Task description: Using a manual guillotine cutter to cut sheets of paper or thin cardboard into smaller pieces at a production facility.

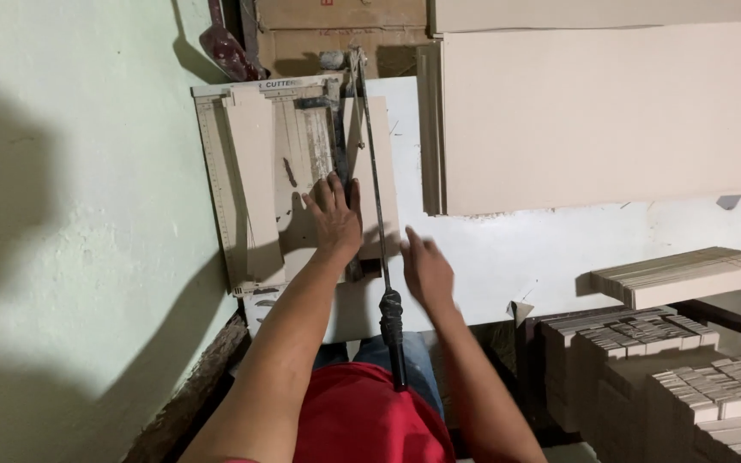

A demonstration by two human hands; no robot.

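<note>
My left hand [334, 219] presses flat, fingers spread, on the cardboard strip [302, 171] in the paper cutter [216, 171]. My right hand [426, 274], open and empty, hovers beside the lever handle [390, 317]; I judge gripping it comes next.

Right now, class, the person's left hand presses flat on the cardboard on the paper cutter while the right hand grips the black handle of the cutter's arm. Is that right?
Not quite. In the head view the right hand is open beside the black handle, not gripping it. The rest holds: the left hand presses flat on the cardboard on the paper cutter.
</note>
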